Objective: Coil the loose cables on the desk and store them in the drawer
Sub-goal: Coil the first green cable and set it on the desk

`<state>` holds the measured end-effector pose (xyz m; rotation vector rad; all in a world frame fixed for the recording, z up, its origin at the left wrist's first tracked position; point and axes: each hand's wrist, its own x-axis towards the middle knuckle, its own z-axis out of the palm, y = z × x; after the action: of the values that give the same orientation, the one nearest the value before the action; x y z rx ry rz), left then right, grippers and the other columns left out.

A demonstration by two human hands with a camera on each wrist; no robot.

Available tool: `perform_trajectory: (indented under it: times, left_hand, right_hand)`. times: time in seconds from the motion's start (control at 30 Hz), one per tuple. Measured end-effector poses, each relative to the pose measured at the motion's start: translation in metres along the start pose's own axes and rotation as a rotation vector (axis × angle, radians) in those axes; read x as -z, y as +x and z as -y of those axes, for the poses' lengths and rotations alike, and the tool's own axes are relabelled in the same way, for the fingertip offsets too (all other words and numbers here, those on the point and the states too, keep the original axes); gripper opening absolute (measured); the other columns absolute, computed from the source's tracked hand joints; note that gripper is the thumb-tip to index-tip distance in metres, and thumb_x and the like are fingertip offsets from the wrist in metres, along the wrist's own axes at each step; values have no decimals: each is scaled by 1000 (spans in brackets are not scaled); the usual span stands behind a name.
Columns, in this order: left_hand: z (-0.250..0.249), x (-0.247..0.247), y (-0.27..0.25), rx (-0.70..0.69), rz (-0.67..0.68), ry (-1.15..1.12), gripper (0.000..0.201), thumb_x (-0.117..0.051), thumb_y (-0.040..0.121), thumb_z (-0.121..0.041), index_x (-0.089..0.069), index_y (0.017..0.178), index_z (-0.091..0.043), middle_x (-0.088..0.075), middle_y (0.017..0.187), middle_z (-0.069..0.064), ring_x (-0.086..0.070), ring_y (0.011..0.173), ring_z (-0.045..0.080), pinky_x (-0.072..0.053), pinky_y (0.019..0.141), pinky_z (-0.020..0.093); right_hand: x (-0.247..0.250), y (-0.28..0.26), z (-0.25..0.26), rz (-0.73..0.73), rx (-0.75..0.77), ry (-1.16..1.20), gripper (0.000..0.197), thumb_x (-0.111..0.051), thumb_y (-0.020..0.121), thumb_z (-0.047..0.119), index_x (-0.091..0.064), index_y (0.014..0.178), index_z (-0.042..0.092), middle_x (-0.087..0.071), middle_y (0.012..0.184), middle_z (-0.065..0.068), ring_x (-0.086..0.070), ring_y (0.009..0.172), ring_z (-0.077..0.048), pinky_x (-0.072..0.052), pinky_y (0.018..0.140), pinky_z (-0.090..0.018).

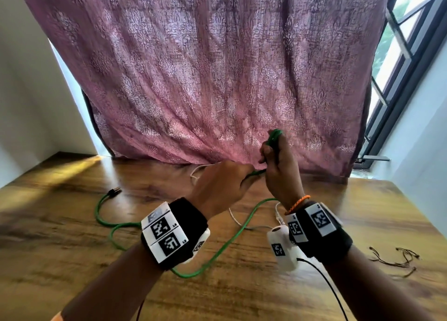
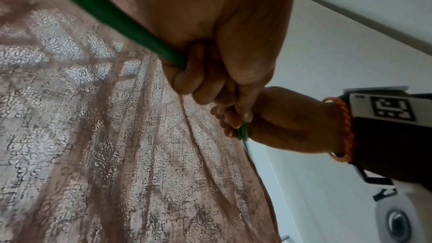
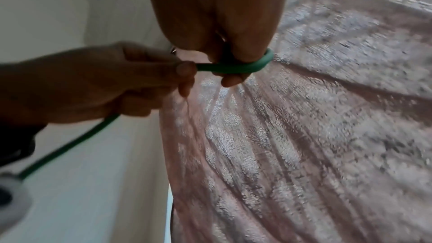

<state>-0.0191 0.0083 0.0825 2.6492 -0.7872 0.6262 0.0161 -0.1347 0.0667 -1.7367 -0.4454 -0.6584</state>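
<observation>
Gripping green cable (image 1: 225, 245) in both hands, right wrist view shows loop round fingers (image 3: 233, 78)

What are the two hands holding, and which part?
Both hold the green cable. The right hand grips its small coiled loops; the left hand pinches the loose run just beside them.

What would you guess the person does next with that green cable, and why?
Probably the left hand feeds another length of the green cable round the right hand for one more loop. The right hand already holds a small coil, the left hand grips the strand beside it, and most of the cable trails loose across the desk.
</observation>
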Motion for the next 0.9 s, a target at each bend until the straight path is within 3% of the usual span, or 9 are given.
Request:
perform_trajectory:
  times: [0.1,0.17,0.27,0.4,0.47,0.57,0.7,0.8,0.9]
  left_hand:
    - [4,6,5,-8,-31,14,33,-47,93,-48,-65,104,-24,-70,90,0,-65,86,22,-48,66,33]
    - [6,10,9,-9,-67,36,31,-52,90,-49,-67,101,-24,-69,87,-1,-65,83,21,-47,65,33]
    - [11,18,15,-11,-120,15,30,-60,84,-51,-69,92,-23,-69,80,-3,-65,77,18,-46,62,30]
    - [23,24,28,-31,-153,28,39,-62,72,-60,-63,73,-21,-62,65,-7,-57,60,14,-31,55,23]
    - [30,25,35,-58,-152,48,38,-62,72,-60,-59,68,-22,-53,61,-11,-48,56,10,-24,53,22]
    - [41,26,43,-56,-166,42,45,-54,72,-67,-62,70,-24,-47,62,-13,-42,56,5,-20,48,16]
    - [56,16,47,-54,-109,-6,45,-48,79,-67,-61,74,-25,-46,64,-14,-49,59,9,-22,49,19]
    - [58,7,49,-58,-96,-57,42,-45,81,-65,-59,75,-26,-45,63,-13,-46,58,9,-24,52,24]
    - [59,2,53,-22,-88,-136,45,-38,81,-68,-59,79,-28,-46,57,-11,-47,56,10,-25,50,22]
  right_hand:
    - [-1,0,-4,101,129,-214,36,-34,80,1,-44,114,-7,-52,83,0,-42,62,-4,-38,59,-11]
    - [0,2,-5,164,188,-271,36,-35,80,0,-44,112,-11,-51,83,-3,-37,62,-6,-36,59,-6]
    - [3,8,-8,223,263,-301,28,-37,83,-4,-46,108,-13,-47,83,0,-35,65,-6,-33,60,-11]
    - [6,10,-9,308,271,-260,16,-35,93,3,-45,97,-8,-49,80,-12,-42,69,-22,-38,62,-29]
    - [11,12,-9,342,248,-249,23,-34,98,15,-47,97,-4,-53,83,-13,-47,70,-21,-39,64,-25]
    - [20,14,-8,355,273,-252,32,-38,97,27,-49,96,-3,-53,75,-10,-46,63,-16,-36,58,-21]
    - [24,15,-13,387,251,-260,31,-39,97,31,-52,86,5,-45,61,10,-42,53,-4,-29,50,-12]
    - [23,16,-14,345,186,-246,36,-32,96,40,-55,78,18,-48,54,14,-48,50,-3,-33,49,-15]
    - [22,16,-13,286,89,-118,41,-30,94,43,-55,72,19,-46,51,12,-45,47,-5,-32,50,-17]
